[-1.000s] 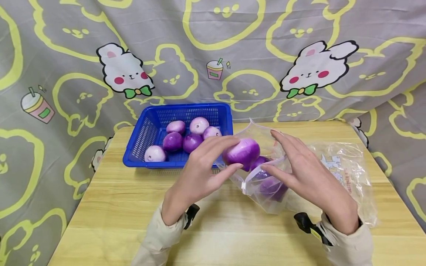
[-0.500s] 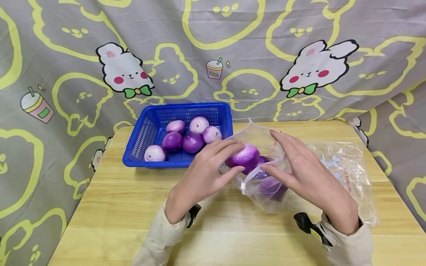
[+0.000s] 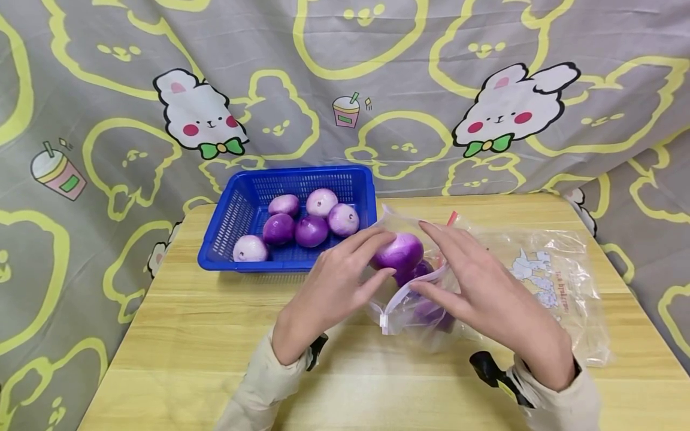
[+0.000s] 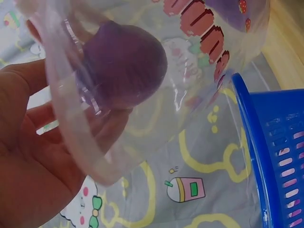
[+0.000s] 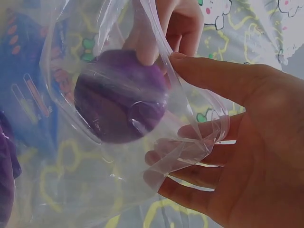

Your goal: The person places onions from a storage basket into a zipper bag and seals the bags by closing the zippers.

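Gripped between thumb and fingers of the left hand [image 3: 329, 287], a purple onion [image 3: 400, 251] sits right at the mouth of the clear zip bag [image 3: 539, 281], already partly past the rim. Seen from the left wrist, the onion [image 4: 124, 71] shows through the plastic with the fingers curled behind it. The right hand [image 3: 485, 293] pinches the bag's near lip [image 5: 209, 137], thumb above and fingers below, holding the opening wide.

To do this well, I would keep that lip lifted and taut so the zip edge does not fold under the onion, and push the onion toward 3 o'clock, deep enough to settle against the other onions [image 3: 431, 311] already inside, before the fingers let go. Releasing too near the mouth risks it rolling back out onto the wooden table [image 3: 215, 335].

At 10 o'clock from the hands, the blue basket [image 3: 242, 209] holds five more onions [image 3: 311, 230].
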Demonstrator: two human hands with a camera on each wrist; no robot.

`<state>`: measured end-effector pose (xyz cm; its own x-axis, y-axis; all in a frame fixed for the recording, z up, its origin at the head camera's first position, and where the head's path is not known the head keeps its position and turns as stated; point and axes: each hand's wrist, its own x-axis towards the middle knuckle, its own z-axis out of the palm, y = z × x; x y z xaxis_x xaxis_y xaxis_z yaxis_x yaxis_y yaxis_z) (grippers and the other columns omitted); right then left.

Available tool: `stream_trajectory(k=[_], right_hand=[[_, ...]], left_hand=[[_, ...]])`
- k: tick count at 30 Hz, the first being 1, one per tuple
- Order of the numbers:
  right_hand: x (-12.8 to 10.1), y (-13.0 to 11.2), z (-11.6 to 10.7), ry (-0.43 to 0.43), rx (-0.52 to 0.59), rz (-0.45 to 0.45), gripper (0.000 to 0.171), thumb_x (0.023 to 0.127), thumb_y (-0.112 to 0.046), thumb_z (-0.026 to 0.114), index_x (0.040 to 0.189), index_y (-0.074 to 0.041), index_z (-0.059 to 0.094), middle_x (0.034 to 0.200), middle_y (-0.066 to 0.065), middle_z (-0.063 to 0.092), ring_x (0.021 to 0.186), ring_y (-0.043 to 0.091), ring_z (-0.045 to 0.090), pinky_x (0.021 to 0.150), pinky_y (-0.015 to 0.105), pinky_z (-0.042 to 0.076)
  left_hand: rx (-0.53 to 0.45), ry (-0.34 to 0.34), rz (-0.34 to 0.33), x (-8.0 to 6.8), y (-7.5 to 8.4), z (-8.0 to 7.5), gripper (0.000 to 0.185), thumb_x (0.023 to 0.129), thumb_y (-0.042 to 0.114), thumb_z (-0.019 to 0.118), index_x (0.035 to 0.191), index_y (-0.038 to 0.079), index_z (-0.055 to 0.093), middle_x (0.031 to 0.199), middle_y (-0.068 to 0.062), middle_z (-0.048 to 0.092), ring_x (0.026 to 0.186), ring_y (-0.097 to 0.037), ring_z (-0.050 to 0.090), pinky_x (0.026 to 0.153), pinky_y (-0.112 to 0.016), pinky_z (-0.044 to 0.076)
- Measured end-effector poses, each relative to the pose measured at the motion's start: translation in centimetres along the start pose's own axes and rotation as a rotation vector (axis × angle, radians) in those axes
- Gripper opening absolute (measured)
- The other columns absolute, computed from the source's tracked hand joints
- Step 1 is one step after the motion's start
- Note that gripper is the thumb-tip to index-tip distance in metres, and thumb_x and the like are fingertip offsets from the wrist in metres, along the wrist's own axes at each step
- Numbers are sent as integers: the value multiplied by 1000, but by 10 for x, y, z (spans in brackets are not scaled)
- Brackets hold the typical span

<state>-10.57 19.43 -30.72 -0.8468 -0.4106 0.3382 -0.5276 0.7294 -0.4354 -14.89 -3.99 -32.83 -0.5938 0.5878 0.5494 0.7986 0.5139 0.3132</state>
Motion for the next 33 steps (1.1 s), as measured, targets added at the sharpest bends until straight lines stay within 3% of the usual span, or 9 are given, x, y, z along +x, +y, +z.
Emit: stream_trajectory(k=[7, 14, 23, 33], right_hand=[[0, -11, 8, -4, -29, -66, 79, 90, -38, 73, 152, -5, 37, 149, 16, 46, 135, 31, 45, 106, 55, 41], [-1, -18, 12, -24, -25, -87, 78, 92, -41, 70, 155, -11, 34, 152, 12, 43, 139, 28, 41, 109, 53, 37], [0, -9, 7, -20, -7, 1, 78, 93, -38, 70, 156, -11, 31, 151, 15, 43, 137, 33, 43, 106, 59, 38], [1, -3, 0, -8, 7, 46, 80, 93, -39, 70, 157, -14, 28, 153, 15, 40, 140, 38, 39, 105, 62, 37]], left_hand=[[-14, -10, -3, 1, 4, 5, 37, 92, 20, 72, 124, 6, 63, 125, -7, 63, 111, -18, 63, 89, -31, 56], [21, -16, 1, 1, 5, 11, 32, 92, 14, 70, 122, 6, 64, 119, -4, 65, 108, -16, 64, 87, -32, 55], [38, -42, 27, -2, 6, 10, 26, 90, 13, 72, 114, 6, 67, 107, -5, 69, 101, -18, 65, 92, -31, 53], [-5, -18, 28, -2, 8, -7, 21, 93, 13, 68, 113, 6, 70, 108, -5, 70, 104, -16, 65, 93, -29, 52]])
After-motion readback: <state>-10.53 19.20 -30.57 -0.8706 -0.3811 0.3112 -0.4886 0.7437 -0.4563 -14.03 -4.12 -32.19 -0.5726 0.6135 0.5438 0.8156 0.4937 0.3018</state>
